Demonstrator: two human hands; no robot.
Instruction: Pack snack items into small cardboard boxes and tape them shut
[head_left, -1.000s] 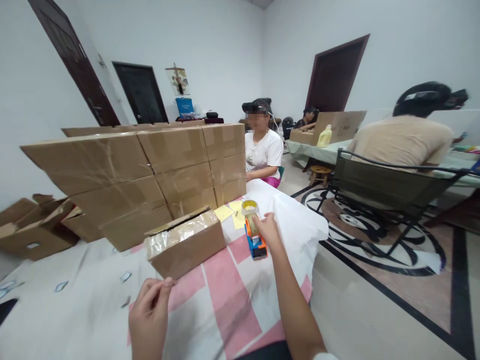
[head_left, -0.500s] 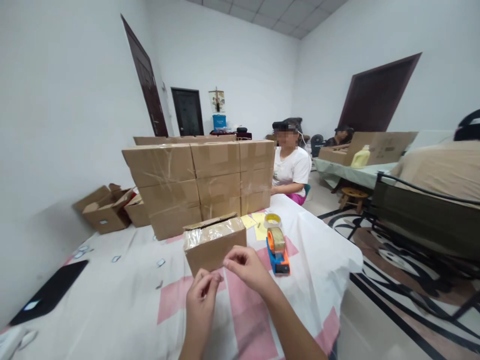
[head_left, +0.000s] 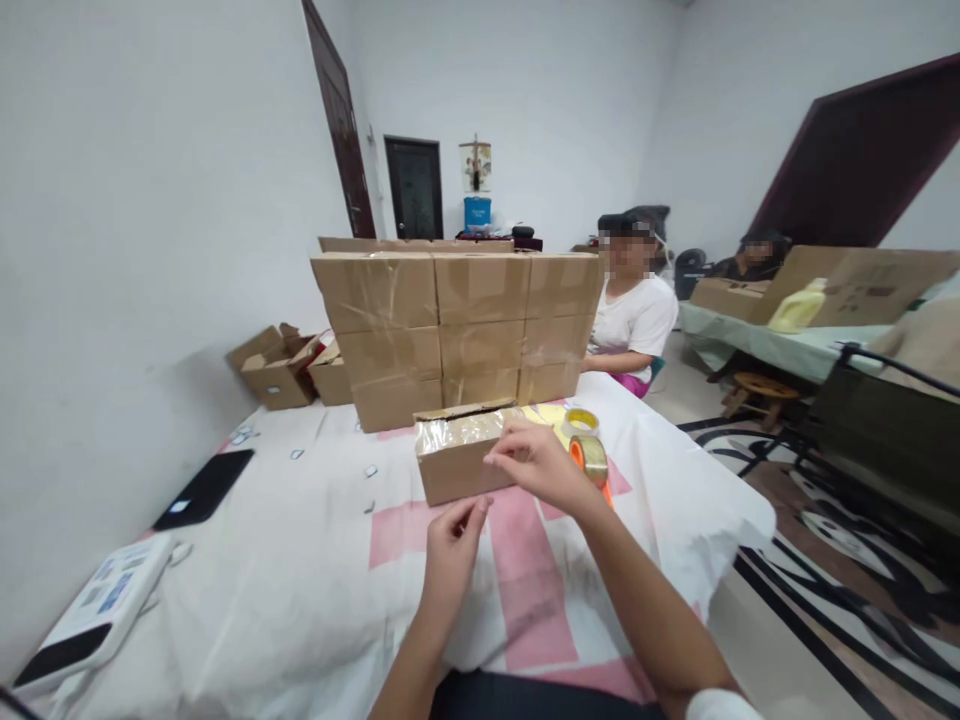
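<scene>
A small cardboard box stands on the table in front of me, shiny clear tape across its top and a flap edge slightly raised at the back. Just before its front side is my left hand, thumb and fingertips pinched together. My right hand is also pinched, held at the box's right end and covering part of it. Whatever is between the fingers of either hand is too small to make out. Right beside my right hand lies a tape dispenser with an orange hub, partly hidden by the wrist. Behind it is a loose tape roll.
A wall of stacked cardboard boxes rises behind the small box. Open cartons stand at the back left. A black flat object and a white power strip lie left. A person sits beyond the stack.
My view has turned left and tilted down, so the scene sits further right and higher. My right hand has risen towards the box's right end, further from my left hand.
</scene>
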